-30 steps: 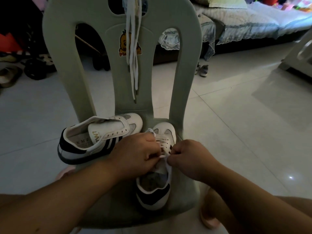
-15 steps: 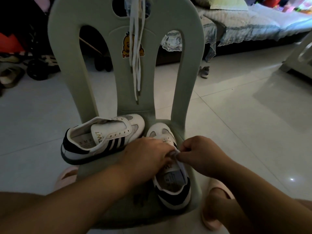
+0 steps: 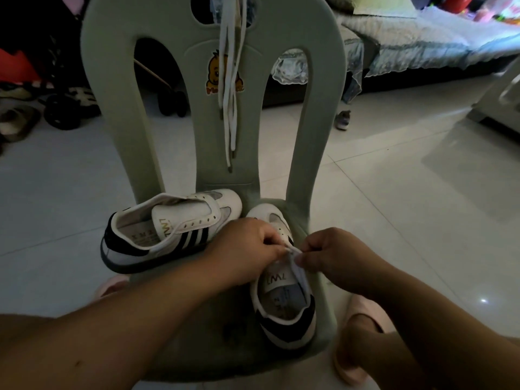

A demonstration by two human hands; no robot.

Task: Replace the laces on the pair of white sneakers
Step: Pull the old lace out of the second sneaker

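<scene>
While the left hand (image 3: 247, 249) and the right hand (image 3: 334, 254) work at its opening, the near sneaker (image 3: 282, 299) stands on the chair (image 3: 323, 108) seat.
Both hands have curled fingers and pinch the white edge of this sneaker near the tongue; if a lace is between them, I cannot tell. Just beside it, the unlaced sneaker (image 3: 168, 229) lies tilted, toe to the backrest. White laces (image 3: 230, 94) hang from the backrest hole.
</scene>
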